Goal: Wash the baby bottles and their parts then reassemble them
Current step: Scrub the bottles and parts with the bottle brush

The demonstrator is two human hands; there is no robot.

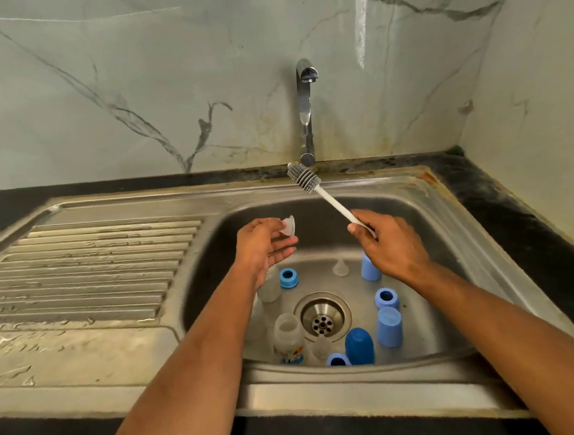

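Note:
Above the steel sink basin [427, 227], my left hand [262, 245] pinches a clear silicone nipple [288, 224] between thumb and fingers. My right hand [389, 243] grips the white handle of a bottle brush [305, 179], whose grey bristle head points up toward the tap. On the basin floor stand clear bottles [288, 337] [269, 285], partly hidden by my left forearm. Around the drain [322, 317] lie blue collar rings [287, 278] [386, 298] [337, 360], blue caps [389, 326] [359, 346] [370, 268] and another clear nipple [340, 267].
A chrome tap [306, 113] rises from the back edge of the sink, with no water running. A ribbed steel drainboard [87, 267] lies to the left. Black countertop [535, 204] borders the sink, and marble walls close the back and right.

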